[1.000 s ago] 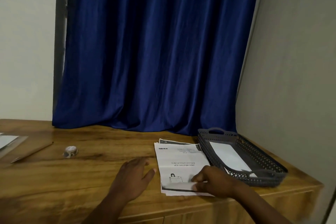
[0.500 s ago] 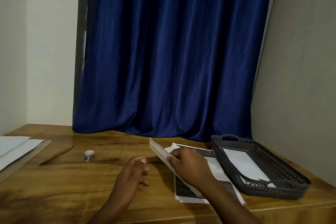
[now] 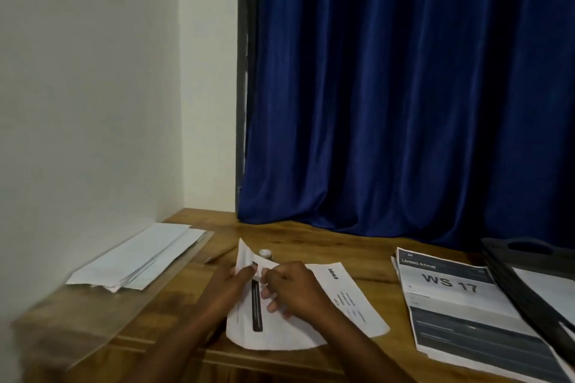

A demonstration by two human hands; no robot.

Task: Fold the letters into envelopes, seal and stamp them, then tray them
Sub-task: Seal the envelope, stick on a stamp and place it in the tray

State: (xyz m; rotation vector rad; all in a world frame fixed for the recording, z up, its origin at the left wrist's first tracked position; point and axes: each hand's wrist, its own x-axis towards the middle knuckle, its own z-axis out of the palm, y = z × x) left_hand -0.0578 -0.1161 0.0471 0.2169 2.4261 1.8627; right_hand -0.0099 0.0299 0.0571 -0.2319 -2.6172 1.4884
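A printed letter [image 3: 339, 305] is being folded near the front edge of the tabletop [image 3: 326, 236], roughly midway along it. Its left end is lifted and pinched between the fingertips of the left hand [image 3: 231, 284] and the right hand [image 3: 291, 288], whose fingers are curled together onto the raised flap; the rest of the sheet lies flat. A skewed crease is likely if the flap is pressed down before its edges are matched, since one hand's pull alone would twist the paper. The near edge of the sheet overhangs the front edge, so it could be dragged off. The small roll [image 3: 265, 253] just behind the flap could be knocked. The envelopes [image 3: 137, 258] wait at the left edge, the grey tray [image 3: 510, 277] at the right, beside the remaining letters [image 3: 460, 305].
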